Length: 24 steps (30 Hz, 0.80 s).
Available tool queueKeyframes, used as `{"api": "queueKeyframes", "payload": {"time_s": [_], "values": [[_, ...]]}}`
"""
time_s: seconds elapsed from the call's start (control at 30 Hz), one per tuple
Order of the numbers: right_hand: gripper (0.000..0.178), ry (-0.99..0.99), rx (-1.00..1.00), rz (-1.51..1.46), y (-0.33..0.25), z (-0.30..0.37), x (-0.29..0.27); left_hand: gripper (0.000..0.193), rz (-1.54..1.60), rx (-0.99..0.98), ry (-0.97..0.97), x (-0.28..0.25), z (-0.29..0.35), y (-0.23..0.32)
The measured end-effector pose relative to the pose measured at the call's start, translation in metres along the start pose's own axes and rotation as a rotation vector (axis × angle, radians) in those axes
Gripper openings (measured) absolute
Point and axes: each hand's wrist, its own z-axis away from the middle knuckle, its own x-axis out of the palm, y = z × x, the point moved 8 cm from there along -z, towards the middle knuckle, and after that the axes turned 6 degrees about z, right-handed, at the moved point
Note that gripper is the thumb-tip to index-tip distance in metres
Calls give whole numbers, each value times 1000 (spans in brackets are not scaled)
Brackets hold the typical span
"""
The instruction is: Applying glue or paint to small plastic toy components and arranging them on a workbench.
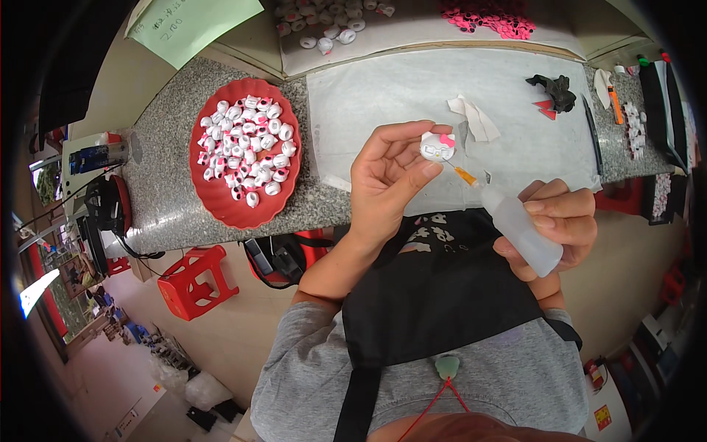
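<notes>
Between the thumb and fingers of my left hand (pixel 390 173) is a small white cat-head figurine (pixel 436 147) with a pink bow. My right hand (pixel 560 221) is wrapped round a translucent squeeze bottle (pixel 521 230), tilted with its tip up and to the left. An orange needle tip (pixel 465 175) sits on the bottle's mouth, its thin metal needle reaching close to the figurine's lower edge. Whether the needle touches it, I cannot tell. Both hands are held over the near edge of a white sheet (pixel 353 96) on the bench.
A red scalloped plate (pixel 199 180) full of similar white and pink heads stands at the left. On the sheet lie a folded tissue (pixel 475 118) and a crumpled black piece (pixel 556 92). Pink pieces (pixel 492 18) and white heads (pixel 324 18) lie at the back. A red stool (pixel 197 283) stands below.
</notes>
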Motion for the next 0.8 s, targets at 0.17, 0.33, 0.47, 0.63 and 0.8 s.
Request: {"api": "queueKeyframes", "payload": {"time_s": [0.17,0.33,0.47,0.63,0.8], "values": [[36,13,-16,37,-1,-2,-2,35,-5,-1,-5,-1,0,0],[35,10,-30,48,-2,-2,-3,35,10,-13,-9,2,1,0],[36,12,-32,49,-2,-2,-2,35,1,-23,-21,2,1,-1],[36,40,-35,40,0,4,-3,35,-3,-48,-20,5,2,-2],[37,53,-24,44,-2,3,-5,35,-5,-45,-29,6,2,-3]]}}
